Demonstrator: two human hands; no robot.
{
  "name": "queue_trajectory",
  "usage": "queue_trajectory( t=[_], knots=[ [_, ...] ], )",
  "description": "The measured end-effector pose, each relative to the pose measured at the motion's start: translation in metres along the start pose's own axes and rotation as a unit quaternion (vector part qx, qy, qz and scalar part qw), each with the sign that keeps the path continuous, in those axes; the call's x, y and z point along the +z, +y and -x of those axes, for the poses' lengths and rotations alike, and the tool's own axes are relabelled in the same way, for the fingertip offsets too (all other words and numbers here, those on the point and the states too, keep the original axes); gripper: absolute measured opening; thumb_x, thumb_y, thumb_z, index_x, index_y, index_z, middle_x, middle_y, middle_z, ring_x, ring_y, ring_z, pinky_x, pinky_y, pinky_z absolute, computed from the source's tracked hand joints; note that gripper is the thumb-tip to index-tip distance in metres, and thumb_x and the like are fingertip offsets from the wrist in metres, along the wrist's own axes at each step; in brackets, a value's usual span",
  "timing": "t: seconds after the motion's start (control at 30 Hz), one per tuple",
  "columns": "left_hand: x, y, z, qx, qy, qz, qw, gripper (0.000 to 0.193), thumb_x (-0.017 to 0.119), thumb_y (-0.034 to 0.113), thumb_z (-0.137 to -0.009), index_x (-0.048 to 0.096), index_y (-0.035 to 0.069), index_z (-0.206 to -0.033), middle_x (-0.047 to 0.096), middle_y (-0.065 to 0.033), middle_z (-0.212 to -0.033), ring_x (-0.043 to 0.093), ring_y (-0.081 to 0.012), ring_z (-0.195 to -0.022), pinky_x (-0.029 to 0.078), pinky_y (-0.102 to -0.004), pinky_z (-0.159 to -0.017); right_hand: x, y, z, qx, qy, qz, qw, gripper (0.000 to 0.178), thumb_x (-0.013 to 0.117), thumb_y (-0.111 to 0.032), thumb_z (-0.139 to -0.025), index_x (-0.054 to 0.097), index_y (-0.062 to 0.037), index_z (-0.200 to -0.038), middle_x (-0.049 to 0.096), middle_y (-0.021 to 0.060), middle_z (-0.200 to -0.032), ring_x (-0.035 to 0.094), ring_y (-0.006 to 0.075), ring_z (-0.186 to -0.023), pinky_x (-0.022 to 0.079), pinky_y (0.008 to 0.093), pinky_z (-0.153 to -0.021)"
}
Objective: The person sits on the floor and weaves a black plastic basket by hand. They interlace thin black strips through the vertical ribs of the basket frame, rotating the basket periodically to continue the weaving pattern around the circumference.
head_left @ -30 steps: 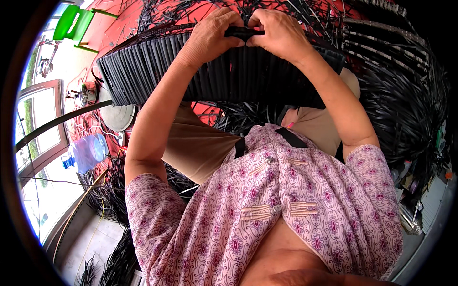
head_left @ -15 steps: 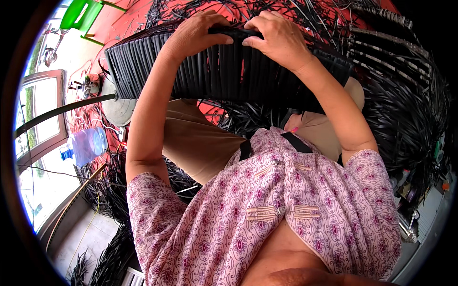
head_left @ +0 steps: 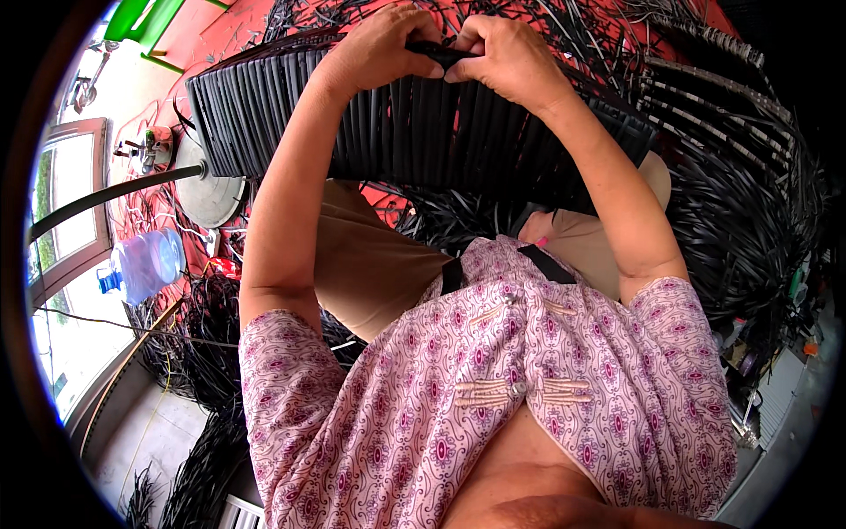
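Observation:
Across my legs lies a long black woven piece [head_left: 414, 132], wrapped side by side with flat dark strips. At its far edge my left hand [head_left: 379, 55] is closed, thumb and fingers pinching a black strip [head_left: 448, 55]. Facing it, my right hand [head_left: 515, 62] pinches the same strip, its fingers curled and thumb pointing left. Both thumb tips nearly meet just above the wrapped face. The strip's far ends are hidden behind the hands.
Loose black strips [head_left: 731, 238] are heaped at the right and behind the piece. On the left are a large clear water bottle [head_left: 145, 264], a grey round disc [head_left: 207, 189] and a long dark rod [head_left: 115, 201]. A green chair [head_left: 145, 26] stands at the far left.
Both hands have moved slightly up and away from the woven edge. The black strip now shows stretched between them. The surroundings have shifted a little to the left in view.

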State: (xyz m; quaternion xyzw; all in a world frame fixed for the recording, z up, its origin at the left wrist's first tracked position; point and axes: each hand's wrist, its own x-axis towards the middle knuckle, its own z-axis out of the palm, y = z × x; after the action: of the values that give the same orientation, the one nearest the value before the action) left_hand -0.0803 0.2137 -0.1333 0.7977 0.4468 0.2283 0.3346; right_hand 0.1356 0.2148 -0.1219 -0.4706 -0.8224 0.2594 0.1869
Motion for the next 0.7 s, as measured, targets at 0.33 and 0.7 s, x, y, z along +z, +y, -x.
queue_trajectory(
  t=[0.33,0.7],
  knots=[
    [0.006,0.006,0.01,0.028,0.066,-0.03,0.997,0.029,0.082,0.012,-0.069,0.063,0.003,-0.09,0.061,-0.004,-0.085,0.06,-0.0181,-0.08,0.049,-0.0312,-0.075,0.008,0.001,0.008,-0.098,0.055,0.034,0.993,0.029,0.081,-0.02,-0.069,0.065,-0.0043,-0.088,0.068,0.0108,-0.082,0.068,0.0309,-0.083,0.053,0.0424,-0.072],
    [-0.023,-0.011,0.033,-0.042,0.039,-0.075,0.995,0.042,0.08,0.021,-0.079,0.067,0.001,-0.114,0.067,-0.0117,-0.112,0.067,-0.0235,-0.103,0.052,-0.0345,-0.091,0.019,-0.021,0.0,-0.149,0.098,0.118,0.977,0.033,0.081,-0.03,-0.072,0.067,-0.002,-0.084,0.068,0.0158,-0.089,0.067,0.034,-0.09,0.054,0.0441,-0.081]
  ],
)
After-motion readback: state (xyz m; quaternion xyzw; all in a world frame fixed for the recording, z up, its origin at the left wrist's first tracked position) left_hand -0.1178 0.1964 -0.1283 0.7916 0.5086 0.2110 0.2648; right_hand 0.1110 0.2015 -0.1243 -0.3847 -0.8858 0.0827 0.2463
